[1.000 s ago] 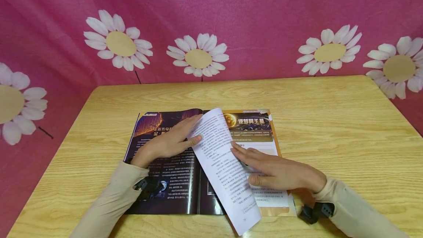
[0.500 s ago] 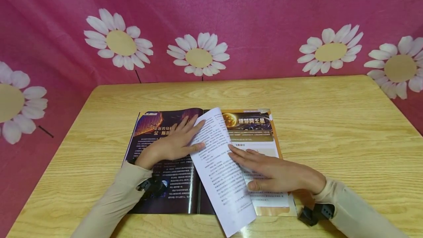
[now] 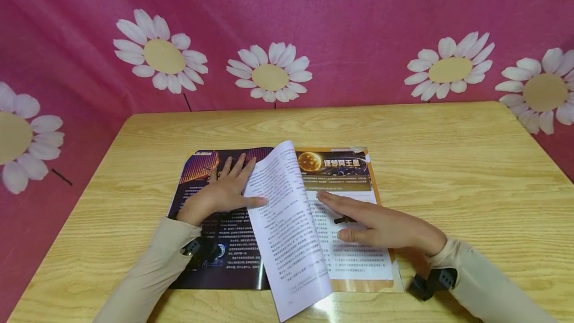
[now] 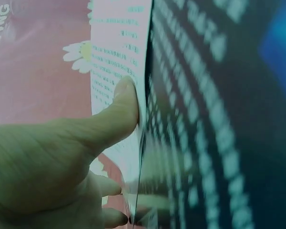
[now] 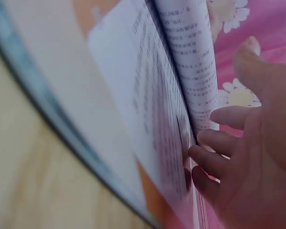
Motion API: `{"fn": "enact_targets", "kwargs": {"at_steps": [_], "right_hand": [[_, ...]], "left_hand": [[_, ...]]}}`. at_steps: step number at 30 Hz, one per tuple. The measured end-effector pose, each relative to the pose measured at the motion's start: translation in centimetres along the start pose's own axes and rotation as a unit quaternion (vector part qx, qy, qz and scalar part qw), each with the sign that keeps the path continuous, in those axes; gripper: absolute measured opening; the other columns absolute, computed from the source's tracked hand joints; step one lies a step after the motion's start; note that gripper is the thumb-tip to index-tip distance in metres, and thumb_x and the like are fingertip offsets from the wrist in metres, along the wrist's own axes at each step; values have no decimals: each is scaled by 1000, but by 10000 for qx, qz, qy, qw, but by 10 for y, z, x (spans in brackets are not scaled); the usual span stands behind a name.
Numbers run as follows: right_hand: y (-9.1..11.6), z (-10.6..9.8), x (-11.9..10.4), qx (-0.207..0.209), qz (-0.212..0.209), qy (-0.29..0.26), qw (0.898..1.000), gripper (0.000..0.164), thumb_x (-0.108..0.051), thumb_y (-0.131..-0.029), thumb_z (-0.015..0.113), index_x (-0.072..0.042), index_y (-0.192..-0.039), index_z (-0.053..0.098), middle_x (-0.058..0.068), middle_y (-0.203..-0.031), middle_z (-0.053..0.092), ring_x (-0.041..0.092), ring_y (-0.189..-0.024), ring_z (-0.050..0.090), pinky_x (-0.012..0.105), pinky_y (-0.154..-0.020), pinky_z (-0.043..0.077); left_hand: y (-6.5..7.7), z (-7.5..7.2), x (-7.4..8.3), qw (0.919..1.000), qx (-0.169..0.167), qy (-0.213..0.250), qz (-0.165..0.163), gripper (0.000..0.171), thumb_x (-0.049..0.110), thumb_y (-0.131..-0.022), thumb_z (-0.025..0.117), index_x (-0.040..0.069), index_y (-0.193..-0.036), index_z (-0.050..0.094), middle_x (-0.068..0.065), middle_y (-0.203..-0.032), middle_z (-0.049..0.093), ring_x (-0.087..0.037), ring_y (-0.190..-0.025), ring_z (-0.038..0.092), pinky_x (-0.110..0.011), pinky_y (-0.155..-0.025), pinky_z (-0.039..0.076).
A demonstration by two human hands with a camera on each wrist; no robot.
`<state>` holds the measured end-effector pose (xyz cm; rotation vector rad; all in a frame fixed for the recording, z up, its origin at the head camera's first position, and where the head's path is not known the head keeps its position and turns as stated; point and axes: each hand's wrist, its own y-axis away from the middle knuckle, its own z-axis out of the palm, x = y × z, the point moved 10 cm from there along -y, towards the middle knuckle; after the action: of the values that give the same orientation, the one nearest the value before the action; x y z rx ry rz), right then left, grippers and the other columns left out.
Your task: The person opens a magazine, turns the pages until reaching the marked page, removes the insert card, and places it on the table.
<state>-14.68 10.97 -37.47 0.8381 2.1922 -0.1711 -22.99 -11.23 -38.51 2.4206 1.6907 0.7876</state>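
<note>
An open magazine [image 3: 345, 268] lies on the table, its left side dark and its right side white with an orange border. A white printed page [image 3: 291, 243] curls up over the middle, slanting across the spread. My left hand [image 3: 219, 196] rests on the dark left page with fingers spread, and its thumb lies on the curled page's edge. In the left wrist view the thumb [image 4: 119, 107] touches that white page. My right hand [image 3: 381, 223] is over the right page, fingers extended. Its fingertips [image 5: 205, 136] are near the curled page; whether they touch it is hard to tell.
The light wooden table [image 3: 471, 173] extends on all sides of the magazine. Behind it hangs a pink cloth [image 3: 350, 29] with large white daisies. Dark camera mounts [image 3: 432, 283] sit at the wrists, over beige sleeves [image 3: 489, 288].
The curled white page has swung leftward, uncovering more of the right page. My left hand has shifted slightly left with its fingers spreading wider. The right hand has stayed nearly in place.
</note>
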Motion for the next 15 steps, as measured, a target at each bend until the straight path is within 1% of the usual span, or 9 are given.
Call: {"fn": "enact_targets", "kwargs": {"at_steps": [4, 8, 12, 15], "right_hand": [[1, -6, 4, 169, 63, 460, 9988, 69, -46, -96, 53, -22, -154, 26, 0, -160, 18, 27, -146, 16, 53, -113, 21], [3, -14, 9, 396, 162, 1063, 9934, 73, -53, -92, 56, -17, -152, 34, 6, -160, 21, 34, -145, 16, 55, -112, 21], [6, -23, 17, 466, 401, 1382, 9885, 76, -55, -92, 55, -15, -152, 32, 8, -160, 20, 36, -146, 14, 56, -112, 21], [8, -30, 24, 499, 553, 1513, 9857, 78, -54, -93, 55, -12, -153, 29, 10, -160, 19, 36, -146, 12, 56, -112, 19]], "left_hand": [[0, -3, -9, 9999, -54, -40, -95, 108, 61, -84, 64, 9, -156, 3, -20, -160, -5, -46, -143, -7, -72, -105, -1], [0, -6, -18, 9999, -72, -19, -152, 110, 60, -83, 65, 7, -156, 2, -21, -160, -7, -47, -143, -8, -72, -105, -2], [1, -9, -28, 9998, -52, 105, -160, 110, 58, -84, 67, 5, -155, 2, -22, -159, -9, -47, -143, -11, -73, -104, -3], [2, -13, -36, 9997, 6, 153, -169, 108, 56, -85, 66, 4, -155, 3, -23, -159, -8, -47, -143, -11, -73, -104, -3]]}}
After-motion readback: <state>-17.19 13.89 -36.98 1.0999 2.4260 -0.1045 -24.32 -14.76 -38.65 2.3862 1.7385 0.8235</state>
